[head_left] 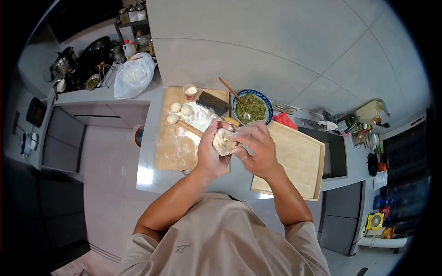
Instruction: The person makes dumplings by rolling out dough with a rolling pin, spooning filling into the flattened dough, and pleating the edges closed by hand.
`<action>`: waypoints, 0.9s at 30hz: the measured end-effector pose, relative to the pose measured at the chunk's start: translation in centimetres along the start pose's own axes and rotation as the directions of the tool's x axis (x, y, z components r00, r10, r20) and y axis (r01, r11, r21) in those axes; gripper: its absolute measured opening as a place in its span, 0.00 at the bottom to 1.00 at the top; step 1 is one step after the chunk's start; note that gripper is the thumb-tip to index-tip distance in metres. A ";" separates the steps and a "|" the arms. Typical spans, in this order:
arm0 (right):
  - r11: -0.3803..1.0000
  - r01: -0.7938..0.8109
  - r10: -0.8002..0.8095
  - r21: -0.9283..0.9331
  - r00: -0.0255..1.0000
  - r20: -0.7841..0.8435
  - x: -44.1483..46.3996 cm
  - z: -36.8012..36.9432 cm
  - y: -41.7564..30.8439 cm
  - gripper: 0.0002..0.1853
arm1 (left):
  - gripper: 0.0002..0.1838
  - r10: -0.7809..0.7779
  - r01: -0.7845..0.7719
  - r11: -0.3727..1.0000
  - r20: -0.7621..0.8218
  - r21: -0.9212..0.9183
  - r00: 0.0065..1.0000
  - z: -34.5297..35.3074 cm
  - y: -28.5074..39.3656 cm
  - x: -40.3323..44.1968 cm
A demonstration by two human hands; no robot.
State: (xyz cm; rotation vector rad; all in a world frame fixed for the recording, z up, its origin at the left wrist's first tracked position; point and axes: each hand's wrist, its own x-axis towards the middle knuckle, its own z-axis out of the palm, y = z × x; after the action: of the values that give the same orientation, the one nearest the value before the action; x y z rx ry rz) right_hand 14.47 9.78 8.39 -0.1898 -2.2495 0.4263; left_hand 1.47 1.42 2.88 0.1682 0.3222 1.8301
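My left hand (209,152) is cupped around a pleated dough bun (223,143), held over the wooden cutting board (168,149). With its fingers closed on the bun's gathered edge, my right hand (258,147) pinches the dough. Whether filling is inside cannot be seen. Behind my hands lie a rolling pin (189,129), partly covered, and a cleaver (212,104). Three dough balls (186,110) sit on the floured board near a small cup of flour (189,90). A blue-rimmed bowl (269,106) holds green chopped filling (251,105), with a spoon (247,116) and wooden chopsticks (229,87) in it.
At right, a shallow wooden tray (294,161) overlaps the sink (338,154). A red cloth-like item (284,120) touches its back edge. Back left, a white plastic bag (134,76) stands near the stove and a wok (94,51). The tiled wall (258,32) rises behind the counter.
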 end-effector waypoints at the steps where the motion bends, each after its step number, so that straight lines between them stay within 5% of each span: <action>1: 1.000 0.016 -0.016 -0.004 1.000 -0.013 0.1 -0.3 0.0 0.15 | 0.18 -0.072 0.072 0.997 -0.015 -0.020 0.997 0.4 0.5 0.0; 11: 0.981 0.179 -0.180 -0.078 0.984 0.001 0.9 -2.1 0.7 0.13 | 0.14 -0.115 0.075 0.966 0.152 0.248 0.982 1.1 1.6 0.2; 16: 0.994 0.109 -0.109 0.011 0.993 0.037 1.9 -3.0 0.3 0.14 | 0.16 -0.055 -0.010 0.886 0.127 0.464 0.990 1.2 2.2 0.0; 27: 0.993 0.114 -0.112 -0.020 0.990 0.083 0.7 -2.6 0.9 0.17 | 0.23 -0.221 0.212 0.914 -0.012 0.345 0.975 1.5 2.5 -0.1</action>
State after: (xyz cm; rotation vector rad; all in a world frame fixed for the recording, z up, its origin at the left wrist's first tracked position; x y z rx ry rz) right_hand 16.03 11.45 10.13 -0.0583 -2.3328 0.3520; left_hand -0.38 0.93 5.06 0.3851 0.6191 1.5386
